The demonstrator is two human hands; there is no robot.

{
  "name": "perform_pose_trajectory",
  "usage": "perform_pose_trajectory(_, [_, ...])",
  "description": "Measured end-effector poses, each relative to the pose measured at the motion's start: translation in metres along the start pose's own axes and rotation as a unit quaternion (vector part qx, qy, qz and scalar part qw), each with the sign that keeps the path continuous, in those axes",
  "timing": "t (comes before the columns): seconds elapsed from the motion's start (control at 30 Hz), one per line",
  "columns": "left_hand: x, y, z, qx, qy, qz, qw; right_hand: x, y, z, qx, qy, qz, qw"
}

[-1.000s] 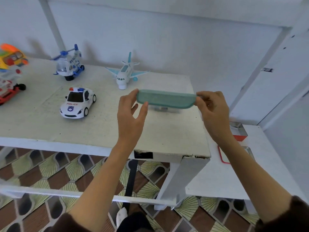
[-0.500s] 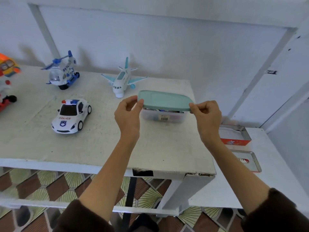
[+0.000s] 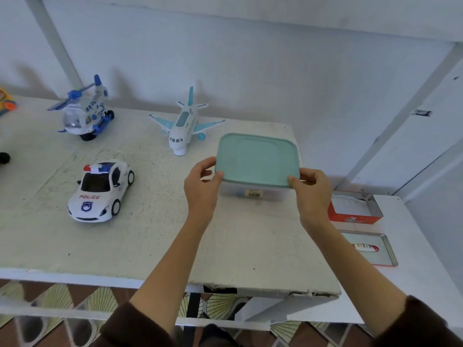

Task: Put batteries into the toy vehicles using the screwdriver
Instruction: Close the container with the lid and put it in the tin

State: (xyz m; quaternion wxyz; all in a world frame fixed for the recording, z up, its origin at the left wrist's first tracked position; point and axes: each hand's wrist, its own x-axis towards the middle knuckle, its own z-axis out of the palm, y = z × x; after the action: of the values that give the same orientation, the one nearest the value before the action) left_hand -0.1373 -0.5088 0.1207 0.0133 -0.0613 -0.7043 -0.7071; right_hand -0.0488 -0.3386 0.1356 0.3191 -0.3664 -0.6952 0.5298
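Observation:
A clear plastic box (image 3: 253,194) stands on the white table (image 3: 155,236), and a teal lid (image 3: 256,160) rests on top of it. My left hand (image 3: 201,186) pinches the lid's near left corner, and my right hand (image 3: 312,189) pinches its near right corner. The box's contents are hidden by the lid. A white police car (image 3: 100,191) sits to the left. Further back stand a white and teal toy plane (image 3: 184,123) and a blue and white toy helicopter (image 3: 84,113). No screwdriver or batteries show.
A lower white table (image 3: 411,284) on the right carries an open red tin (image 3: 355,207) and its flat lid (image 3: 368,247). A wall runs close behind the toys. Part of an orange toy (image 3: 6,102) shows at the left edge. Patterned floor lies below.
Both hands have brought the teal lid down from the air onto the clear box. The view has tilted down and to the right.

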Motion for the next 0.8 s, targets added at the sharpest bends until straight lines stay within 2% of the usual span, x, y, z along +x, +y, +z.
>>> perform_pose_trajectory(0.3, [0.004,-0.006,-0.003,-0.005,0.003,-0.028,1.0,0.001,0.011,-0.001,-0.013,-0.01,0.013,1.0])
perform_pose_trajectory(0.57, [0.006,-0.017,-0.001,0.022,0.016,-0.008,1.0,0.001,0.011,-0.002,0.019,-0.021,0.021,0.999])
perform_pose_trajectory(0.8, [0.007,-0.021,0.004,-0.016,0.044,-0.024,0.999,0.0,0.009,0.003,0.011,0.0,-0.001,1.0])
